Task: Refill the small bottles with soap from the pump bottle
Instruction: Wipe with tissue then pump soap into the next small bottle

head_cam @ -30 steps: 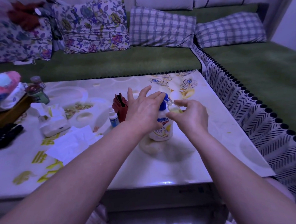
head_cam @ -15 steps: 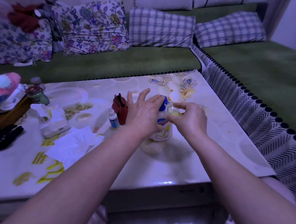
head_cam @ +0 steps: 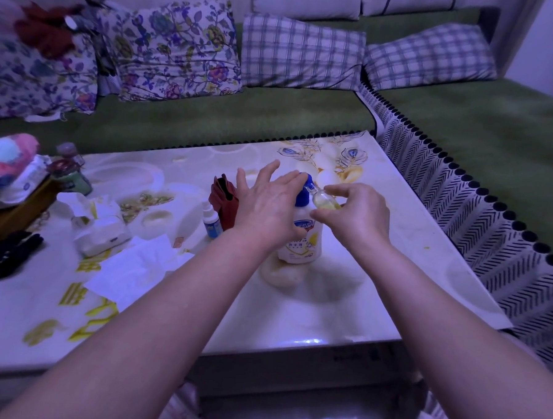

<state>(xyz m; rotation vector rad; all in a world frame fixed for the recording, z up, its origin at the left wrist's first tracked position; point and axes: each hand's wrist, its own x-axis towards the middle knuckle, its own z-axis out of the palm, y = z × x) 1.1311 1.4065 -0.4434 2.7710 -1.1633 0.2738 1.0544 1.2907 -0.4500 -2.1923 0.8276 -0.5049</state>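
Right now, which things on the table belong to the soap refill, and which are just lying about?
In the job: pump bottle, small bottle at its spout, left hand, right hand, blue-labelled dropper (maybe next).
Lying about: red wallet, tissue pack, loose tissues, green jar.

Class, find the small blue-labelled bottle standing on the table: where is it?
Head view, left of centre: the bottle stands on the table, just beside the red pouch and left of the left hand, with the tissue pack further left.
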